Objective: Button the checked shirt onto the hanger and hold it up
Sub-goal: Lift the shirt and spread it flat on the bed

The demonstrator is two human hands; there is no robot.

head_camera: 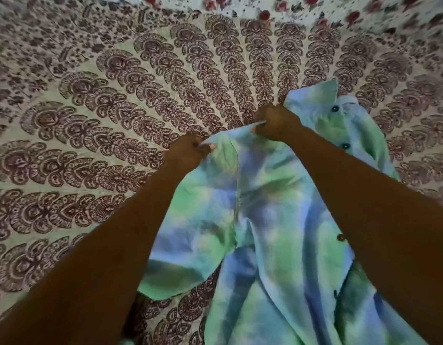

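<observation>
A blue and green shirt [262,220] with dark buttons lies spread over a patterned bedspread, running from the middle down to the lower right. My left hand [188,150] pinches the shirt's upper edge between thumb and fingers. A little to the right and farther away, my right hand [274,123] grips the same edge near the collar in a closed fist. The cloth is pulled taut between both hands. Several buttons [345,146] line the placket on the right side. No hanger shows in this view.
The bedspread [103,120] carries a brown paisley fan pattern and fills the left and far side. Beyond it at the top lies a white cloth with red flowers [322,11].
</observation>
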